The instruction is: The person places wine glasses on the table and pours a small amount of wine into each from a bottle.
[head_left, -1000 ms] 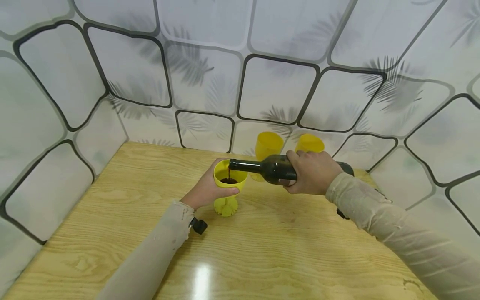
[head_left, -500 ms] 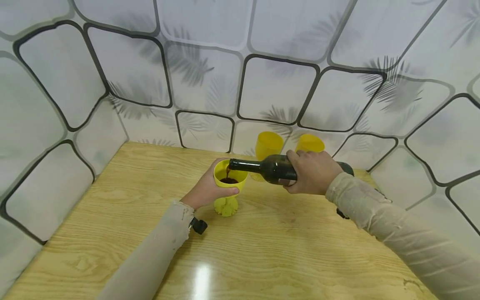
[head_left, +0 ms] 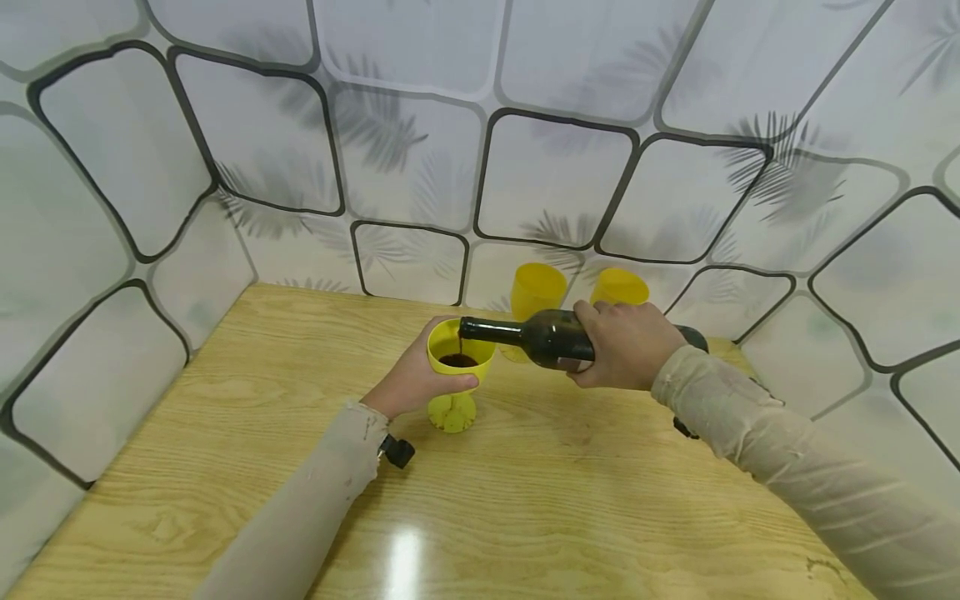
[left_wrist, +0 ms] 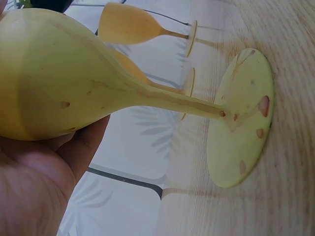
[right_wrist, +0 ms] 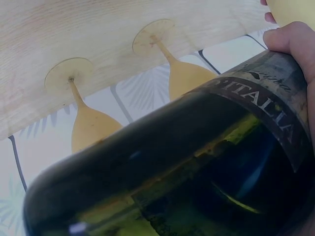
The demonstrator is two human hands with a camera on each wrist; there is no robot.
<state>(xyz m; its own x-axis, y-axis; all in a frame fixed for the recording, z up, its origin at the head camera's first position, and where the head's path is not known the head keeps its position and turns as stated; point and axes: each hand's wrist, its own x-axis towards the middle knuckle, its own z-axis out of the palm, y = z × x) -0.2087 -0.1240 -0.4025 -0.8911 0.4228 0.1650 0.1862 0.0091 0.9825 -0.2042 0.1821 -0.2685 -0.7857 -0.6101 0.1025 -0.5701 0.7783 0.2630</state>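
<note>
Two hands, one pour.
Right hand (head_left: 626,343) clamps heavy, slick bottle (head_left: 536,337) mid-body; left hand (head_left: 415,381) cups light, tippy goblet (head_left: 458,367) bowl.

Two empty yellow goblets (head_left: 537,291) (head_left: 619,286) by the wall, light wooden table (head_left: 570,508), patterned wall panels (head_left: 555,179)

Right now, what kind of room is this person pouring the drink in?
Hard to tell; probably a small staged corner, not a real kitchen. A bare wooden table sits against walls of leaf-printed sheeting, with only a dark bottle and yellow goblets on it.
</note>
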